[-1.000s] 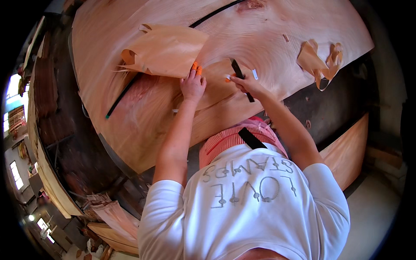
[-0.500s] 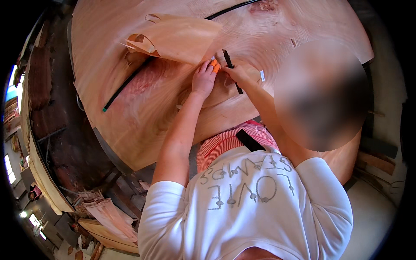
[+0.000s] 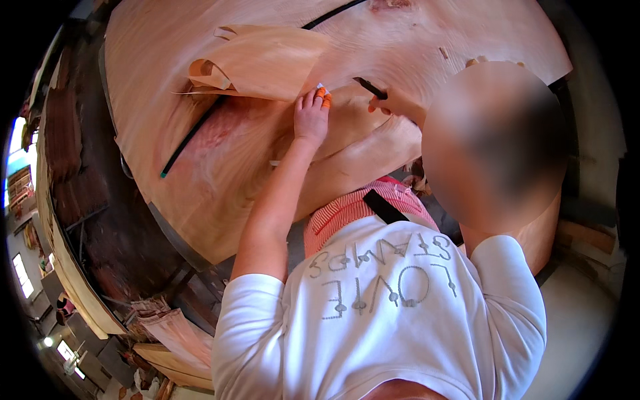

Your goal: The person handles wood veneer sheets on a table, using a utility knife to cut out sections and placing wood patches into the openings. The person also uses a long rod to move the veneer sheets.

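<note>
A large sheet of thin wood veneer [image 3: 267,153] with pinkish grain patches is spread before me. My left hand [image 3: 311,121] lies on it with fingers stretched out, orange covers on some fingers. By the fingertips is a small white piece [image 3: 321,87]. Next to that hand, a loose veneer piece [image 3: 280,60] is curled up at its left end. My right hand [image 3: 393,105] grips a long, flat black tool [image 3: 370,88], raised right of the left hand; its exact kind is unclear. A blurred round patch hides part of my right arm.
A black strip [image 3: 190,140] runs under the curled veneer and reappears as a black strip [image 3: 333,15] at the far side. Torn veneer scraps [image 3: 170,333] and stacked boards [image 3: 167,363] lie at the lower left. A white tab [image 3: 275,163] shows near my left forearm.
My right hand has moved right, away from the left hand, with the black tool now tilted differently. The near right edge of the veneer has lifted or shifted. My left hand has barely moved.
</note>
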